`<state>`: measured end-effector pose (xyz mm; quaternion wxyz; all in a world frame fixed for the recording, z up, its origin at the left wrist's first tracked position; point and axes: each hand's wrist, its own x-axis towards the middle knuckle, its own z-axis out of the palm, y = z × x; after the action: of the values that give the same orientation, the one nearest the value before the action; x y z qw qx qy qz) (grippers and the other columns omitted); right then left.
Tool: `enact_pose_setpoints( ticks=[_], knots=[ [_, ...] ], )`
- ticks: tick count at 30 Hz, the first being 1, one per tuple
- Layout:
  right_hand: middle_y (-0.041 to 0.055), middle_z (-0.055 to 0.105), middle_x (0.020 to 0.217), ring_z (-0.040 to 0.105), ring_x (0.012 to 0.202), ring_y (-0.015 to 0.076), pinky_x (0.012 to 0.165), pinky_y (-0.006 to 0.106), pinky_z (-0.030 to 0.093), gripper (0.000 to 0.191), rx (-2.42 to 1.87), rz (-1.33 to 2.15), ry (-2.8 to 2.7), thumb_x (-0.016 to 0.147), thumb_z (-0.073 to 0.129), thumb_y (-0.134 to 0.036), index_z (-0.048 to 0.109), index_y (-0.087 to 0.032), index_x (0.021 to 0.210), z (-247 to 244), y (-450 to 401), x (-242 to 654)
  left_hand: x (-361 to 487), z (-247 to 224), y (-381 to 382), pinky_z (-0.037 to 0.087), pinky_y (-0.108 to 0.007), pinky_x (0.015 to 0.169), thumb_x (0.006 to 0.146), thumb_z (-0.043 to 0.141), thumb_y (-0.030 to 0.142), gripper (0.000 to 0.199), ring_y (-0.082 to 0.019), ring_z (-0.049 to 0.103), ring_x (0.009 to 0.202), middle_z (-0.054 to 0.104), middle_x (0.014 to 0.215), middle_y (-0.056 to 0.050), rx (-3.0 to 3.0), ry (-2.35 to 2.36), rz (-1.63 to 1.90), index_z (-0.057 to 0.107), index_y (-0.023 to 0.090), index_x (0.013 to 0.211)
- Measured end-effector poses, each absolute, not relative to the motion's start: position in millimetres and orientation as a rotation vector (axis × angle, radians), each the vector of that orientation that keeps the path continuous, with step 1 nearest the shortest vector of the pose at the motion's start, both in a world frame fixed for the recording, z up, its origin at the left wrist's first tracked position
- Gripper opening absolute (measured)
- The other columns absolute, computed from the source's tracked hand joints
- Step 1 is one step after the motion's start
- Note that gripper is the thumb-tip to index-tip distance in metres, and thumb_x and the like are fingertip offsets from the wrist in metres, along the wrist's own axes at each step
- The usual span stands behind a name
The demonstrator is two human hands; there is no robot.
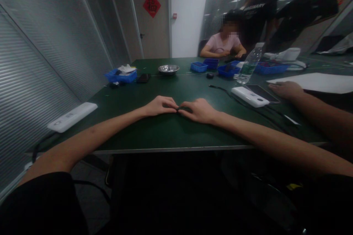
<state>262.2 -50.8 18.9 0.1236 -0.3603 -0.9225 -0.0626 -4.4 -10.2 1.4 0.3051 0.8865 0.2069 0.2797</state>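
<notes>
My left hand (pixel 161 106) and my right hand (pixel 199 110) meet low over the middle of the green table (pixel 154 132), fingertips nearly touching. Both are pinched, thumb against fingers. Between the fingertips shows a tiny dark thing, too small to name. Farther back, beyond my hands, a round metal bowl (pixel 168 69) sits on the table with something pale inside.
Blue baskets stand at the back left (pixel 121 76) and back right (pixel 199 67). On the right are a water bottle (pixel 249 64), a white power bank (pixel 249 96) with cables, a phone and another person's hand (pixel 286 89). A white power strip (pixel 73 116) lies left. People are behind the table.
</notes>
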Motion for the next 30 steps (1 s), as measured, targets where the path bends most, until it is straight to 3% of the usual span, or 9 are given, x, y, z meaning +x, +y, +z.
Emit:
enact_pose_setpoints(
  ticks=[9,15,22,30],
  knots=[
    [0.0061,0.075,0.082,0.065,0.068,0.0191,0.064,0.028,0.035,0.048,-1.051,-0.123,-2.61,0.106,0.043,-0.055,0.072,-0.022,0.124,12.0,-47.2,264.2,-3.4,3.9,-10.3,0.053,-0.034,0.085,0.089,0.08,0.037,0.032,-0.021,0.069,0.098,0.074,0.11,-0.011,2.27,0.569,0.713,0.082,0.019,0.115],
    [0.0066,0.076,0.083,0.066,0.071,0.0199,0.067,0.029,0.037,0.049,-1.122,-0.115,-2.568,0.106,0.042,-0.055,0.073,-0.022,0.124,13.2,-47.7,264.5,-3.9,4.7,-11.8,0.054,-0.035,0.087,0.089,0.08,0.036,0.043,-0.021,0.067,0.099,0.071,0.112,-0.011,2.195,0.561,0.672,0.075,0.019,0.129],
    [0.0068,0.078,0.086,0.068,0.072,0.0207,0.066,0.03,0.036,0.047,-1.156,-0.175,-2.648,0.105,0.044,-0.055,0.073,-0.024,0.125,14.8,-46.6,262.8,-5.9,8.3,-9.9,0.052,-0.038,0.095,0.093,0.075,0.034,0.031,-0.025,0.063,0.118,0.066,0.132,-0.013,2.455,0.545,0.652,0.079,0.024,0.122],
    [0.007,0.076,0.08,0.066,0.067,0.0199,0.064,0.029,0.034,0.049,-1.046,-0.198,-2.736,0.105,0.043,-0.056,0.073,-0.022,0.127,18.2,-42.8,268.2,-5.2,9.8,-10.6,0.05,-0.04,0.099,0.096,0.071,0.034,0.026,-0.025,0.063,0.12,0.07,0.13,-0.012,2.533,0.532,0.613,0.081,0.026,0.119]
  ],
)
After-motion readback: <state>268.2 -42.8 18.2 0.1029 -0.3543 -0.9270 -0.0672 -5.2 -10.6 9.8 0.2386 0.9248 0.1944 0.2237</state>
